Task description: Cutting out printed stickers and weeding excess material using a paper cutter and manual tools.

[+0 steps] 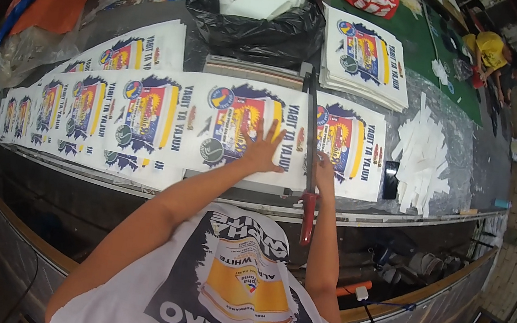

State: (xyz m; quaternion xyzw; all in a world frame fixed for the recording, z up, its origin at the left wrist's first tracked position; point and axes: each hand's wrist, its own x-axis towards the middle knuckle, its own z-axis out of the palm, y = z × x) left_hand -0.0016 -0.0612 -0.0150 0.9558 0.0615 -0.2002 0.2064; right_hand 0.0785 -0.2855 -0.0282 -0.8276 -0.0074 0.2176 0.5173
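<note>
A long strip of white printed sheets point(197, 104) with colourful paint-bucket pictures runs under the blade of a paper cutter point(308, 125). My left hand point(264, 150) presses flat on the strip, fingers spread, just left of the blade. The cutter's long arm is down across the strip, and its red handle point(308, 219) sticks out past the table's near edge. Right of the blade, my right hand point(325, 174) has its fingers curled in over the near part of another printed sheet point(364, 156). What those fingers pinch, if anything, is hidden.
A stack of cut prints point(367, 58) lies at the back right, and a heap of white offcut strips point(422, 157) sits beside a black phone-like object point(390, 179). Behind the cutter stands a black bag point(249, 36) of scraps. A person in yellow point(490, 49) is far right.
</note>
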